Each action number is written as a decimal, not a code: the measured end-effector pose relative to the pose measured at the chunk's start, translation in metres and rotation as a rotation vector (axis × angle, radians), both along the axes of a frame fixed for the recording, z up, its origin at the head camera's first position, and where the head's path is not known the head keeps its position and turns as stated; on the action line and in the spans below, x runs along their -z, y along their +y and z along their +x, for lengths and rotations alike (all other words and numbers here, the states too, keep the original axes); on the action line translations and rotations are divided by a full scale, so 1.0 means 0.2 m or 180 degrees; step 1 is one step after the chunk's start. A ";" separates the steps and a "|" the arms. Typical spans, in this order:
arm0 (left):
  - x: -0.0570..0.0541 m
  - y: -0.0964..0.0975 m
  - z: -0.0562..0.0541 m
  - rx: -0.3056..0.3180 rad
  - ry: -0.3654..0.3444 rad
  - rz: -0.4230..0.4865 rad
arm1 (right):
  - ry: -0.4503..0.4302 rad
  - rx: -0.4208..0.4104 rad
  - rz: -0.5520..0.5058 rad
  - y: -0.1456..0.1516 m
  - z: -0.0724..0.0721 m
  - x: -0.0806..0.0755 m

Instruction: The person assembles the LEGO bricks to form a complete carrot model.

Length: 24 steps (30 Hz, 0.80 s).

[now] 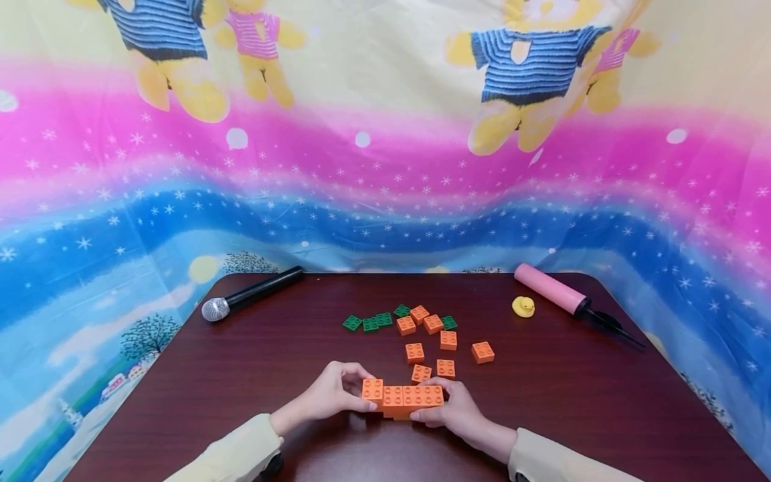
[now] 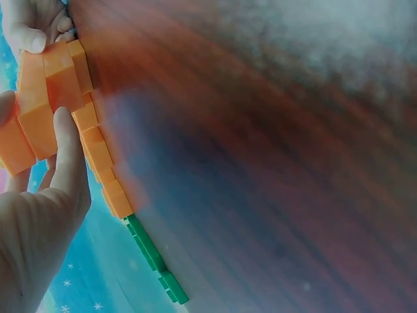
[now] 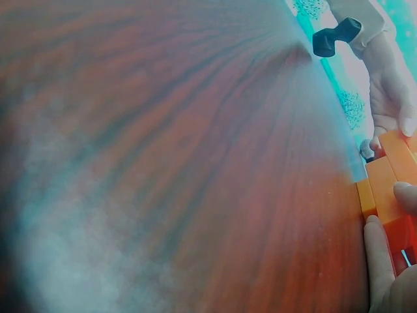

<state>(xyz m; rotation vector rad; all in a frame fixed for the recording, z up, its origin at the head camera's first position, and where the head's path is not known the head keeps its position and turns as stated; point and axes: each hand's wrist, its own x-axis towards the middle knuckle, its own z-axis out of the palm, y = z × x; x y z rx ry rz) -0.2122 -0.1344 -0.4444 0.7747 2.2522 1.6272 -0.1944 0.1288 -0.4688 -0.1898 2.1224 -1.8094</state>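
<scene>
Joined orange toy bricks (image 1: 412,396) form a short stepped wall near the table's front, its studs facing up in the head view. My right hand (image 1: 456,405) grips the wall's right end between thumb and fingers. At the left end, my left hand (image 1: 328,393) pinches a square orange brick (image 1: 372,387), its top slightly above the bricks beside it. The left wrist view shows the held brick (image 2: 36,124) between the thumb and fingers, lined up with the wall. In the right wrist view, fingers press both sides of the wall (image 3: 386,189), whose lower layer sticks out.
Several loose orange bricks (image 1: 446,368) lie just behind the wall, with flat green bricks (image 1: 370,324) farther back. A black microphone (image 1: 253,294) lies at the back left. At the back right are a yellow rubber duck (image 1: 523,307) and a pink hand pump (image 1: 551,288).
</scene>
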 end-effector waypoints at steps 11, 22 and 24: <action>-0.01 0.00 0.00 -0.0009 0.0054 -0.0086 | 0.0007 0.0042 0.0064 0.01 -0.01 0.02; 0.01 0.00 -0.01 0.0086 0.0312 -0.0653 | -0.0064 0.0058 0.0073 0.00 0.01 0.00; 0.02 0.01 -0.01 0.0066 0.0338 -0.0629 | -0.0056 0.0063 0.0088 0.00 0.01 -0.01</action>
